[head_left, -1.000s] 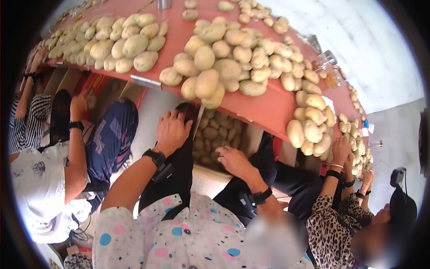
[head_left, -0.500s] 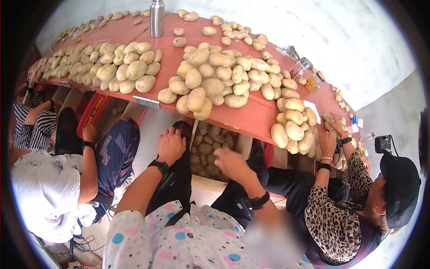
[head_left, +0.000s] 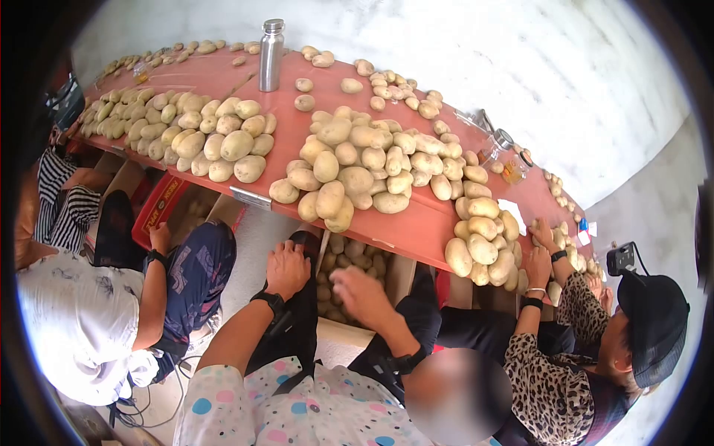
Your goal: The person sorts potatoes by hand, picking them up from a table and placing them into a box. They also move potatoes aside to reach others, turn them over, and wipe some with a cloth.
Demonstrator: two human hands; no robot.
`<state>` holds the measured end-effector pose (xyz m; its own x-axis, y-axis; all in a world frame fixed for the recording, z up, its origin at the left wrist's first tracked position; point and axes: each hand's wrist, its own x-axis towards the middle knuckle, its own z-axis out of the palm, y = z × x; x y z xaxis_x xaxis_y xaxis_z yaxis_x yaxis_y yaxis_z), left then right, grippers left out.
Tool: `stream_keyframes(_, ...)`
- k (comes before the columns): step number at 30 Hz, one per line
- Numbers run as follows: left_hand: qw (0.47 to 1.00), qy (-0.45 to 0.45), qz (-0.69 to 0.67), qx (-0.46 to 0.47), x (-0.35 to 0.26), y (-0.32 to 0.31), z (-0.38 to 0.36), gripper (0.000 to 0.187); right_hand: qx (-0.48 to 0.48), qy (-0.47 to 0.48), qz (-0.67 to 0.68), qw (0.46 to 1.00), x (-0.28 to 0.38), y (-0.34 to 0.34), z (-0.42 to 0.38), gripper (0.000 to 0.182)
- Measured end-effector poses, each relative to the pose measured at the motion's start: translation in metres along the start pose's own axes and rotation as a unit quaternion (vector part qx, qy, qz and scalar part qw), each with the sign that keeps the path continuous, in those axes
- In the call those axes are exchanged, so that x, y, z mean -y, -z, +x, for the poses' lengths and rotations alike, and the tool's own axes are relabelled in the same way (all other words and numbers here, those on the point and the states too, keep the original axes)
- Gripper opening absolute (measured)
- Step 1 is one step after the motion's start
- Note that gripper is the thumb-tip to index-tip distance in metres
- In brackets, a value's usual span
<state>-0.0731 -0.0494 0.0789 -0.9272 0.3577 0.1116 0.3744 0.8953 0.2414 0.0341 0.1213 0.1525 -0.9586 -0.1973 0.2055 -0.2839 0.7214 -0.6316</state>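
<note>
My left hand (head_left: 288, 269) rests on my dark-trousered knee, fingers spread, holding nothing. My right hand (head_left: 363, 299) hovers over a box of potatoes (head_left: 355, 260) below the table edge, with its fingers loosely apart and nothing visible in them. It hides part of the box. In front of me, a large heap of potatoes (head_left: 353, 160) lies on the red table (head_left: 245, 178), apart from both hands. A second heap (head_left: 483, 238) sits at the table's right edge.
Potatoes (head_left: 190, 134) also cover the table's left side. A steel bottle (head_left: 271, 56) and glass jar (head_left: 497, 145) stand farther back. A person in a white top (head_left: 82, 320) sits left; another in a leopard-print top (head_left: 554, 379) reaches toward potatoes on the right.
My right hand has moved slightly left over the box. My left hand stays on the knee. The view has tilted upward, so the table appears lower.
</note>
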Motion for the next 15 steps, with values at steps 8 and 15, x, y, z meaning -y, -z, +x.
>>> stream_keyframes(8, 0.995, 0.039, -0.096, -0.003, 0.004, -0.005, -0.002, 0.035, -0.237, 0.060, -0.088, 0.966, 0.029, 0.035, 0.074, 0.045)
stream_keyframes(15, 0.999, 0.016, -0.017, 0.028, 0.004, -0.001, -0.001, 0.036, -0.165, -0.011, -0.251, 0.954, 0.037, 0.007, 0.114, 0.058)
